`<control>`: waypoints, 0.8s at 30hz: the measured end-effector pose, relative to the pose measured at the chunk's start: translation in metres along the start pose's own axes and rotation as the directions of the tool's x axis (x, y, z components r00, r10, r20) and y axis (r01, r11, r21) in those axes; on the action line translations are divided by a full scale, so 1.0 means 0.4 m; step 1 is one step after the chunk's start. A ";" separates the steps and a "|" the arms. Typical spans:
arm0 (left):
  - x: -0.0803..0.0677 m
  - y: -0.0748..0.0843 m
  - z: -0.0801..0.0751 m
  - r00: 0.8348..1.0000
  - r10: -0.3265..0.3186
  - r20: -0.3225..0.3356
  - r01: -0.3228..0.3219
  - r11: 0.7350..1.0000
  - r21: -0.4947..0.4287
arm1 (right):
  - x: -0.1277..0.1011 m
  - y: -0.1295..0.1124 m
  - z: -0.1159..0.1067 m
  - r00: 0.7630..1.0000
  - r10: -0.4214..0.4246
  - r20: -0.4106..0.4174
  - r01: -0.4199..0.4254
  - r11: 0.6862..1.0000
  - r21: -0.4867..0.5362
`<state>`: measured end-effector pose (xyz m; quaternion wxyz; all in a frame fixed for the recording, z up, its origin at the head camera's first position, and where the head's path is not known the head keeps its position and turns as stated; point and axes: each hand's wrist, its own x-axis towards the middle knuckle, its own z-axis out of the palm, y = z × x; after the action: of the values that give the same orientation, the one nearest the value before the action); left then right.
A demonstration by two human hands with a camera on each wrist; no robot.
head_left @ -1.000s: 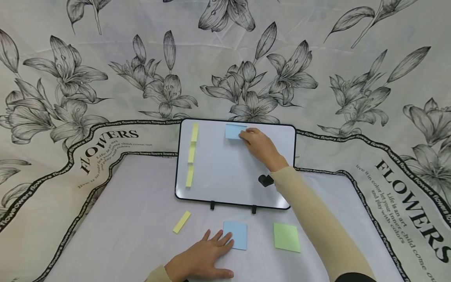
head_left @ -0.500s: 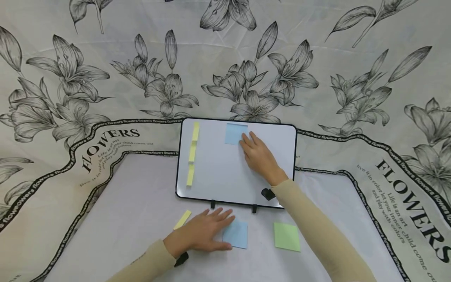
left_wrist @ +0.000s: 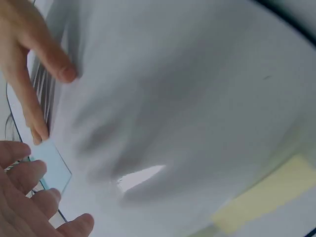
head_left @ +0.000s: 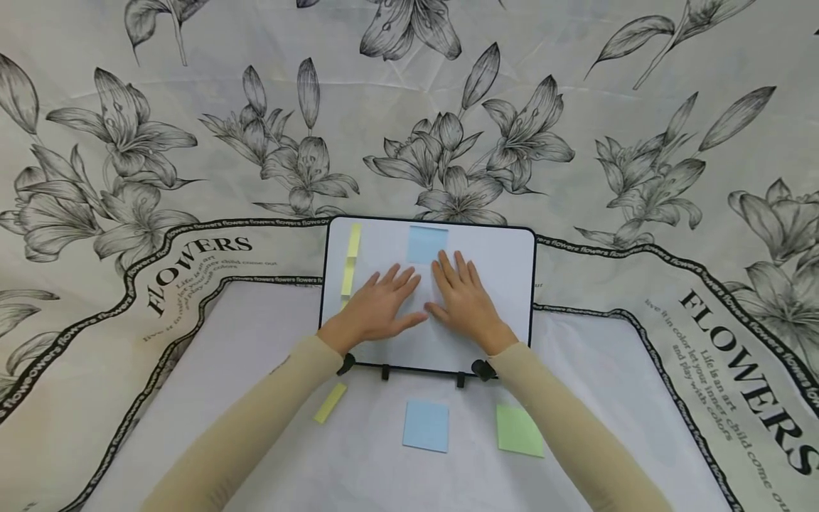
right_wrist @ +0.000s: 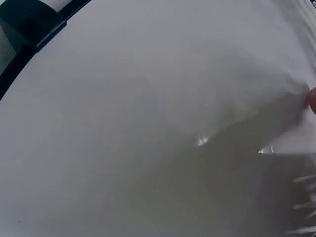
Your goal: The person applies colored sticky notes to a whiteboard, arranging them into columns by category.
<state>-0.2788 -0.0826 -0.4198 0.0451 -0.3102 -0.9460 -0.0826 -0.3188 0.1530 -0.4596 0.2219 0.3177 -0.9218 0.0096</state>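
Observation:
A blue sticky note (head_left: 427, 243) is on the upper part of the whiteboard (head_left: 441, 352). My right hand (head_left: 470, 302) lies over the board with straight fingers, its fingertips at the note's lower right corner. Left of it, my left hand (head_left: 380, 306) is spread over the board below the note, holding nothing; whether it touches the surface I cannot tell. In the left wrist view, fingers of my right hand reach the edge of the blue note (left_wrist: 57, 168). The right wrist view shows mostly white board surface (right_wrist: 123, 108) and one fingertip at its right edge.
Narrow yellow sticky notes (head_left: 350, 259) run down the board's left side, the lowest mostly hidden by my left hand. On the white table lie a yellow strip (head_left: 330, 403), a blue sticky pad (head_left: 425, 427) and a green sticky pad (head_left: 520, 430), partly behind my right sleeve.
My right hand has let go of the blue note, which lies flat on the board, and has moved slightly down. My left hand has risen from the blue pad on the table to the board.

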 end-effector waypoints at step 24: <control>0.246 0.039 -0.017 0.999 -0.014 -0.050 0.021 0.991 0.131 | -0.015 -0.012 0.031 0.999 0.025 0.044 -0.027 0.999 0.043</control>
<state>-0.3483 -0.0142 -0.3976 0.0880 -0.2962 -0.9506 -0.0284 -0.3168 0.1508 -0.4738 0.1947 0.3105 -0.9301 0.0258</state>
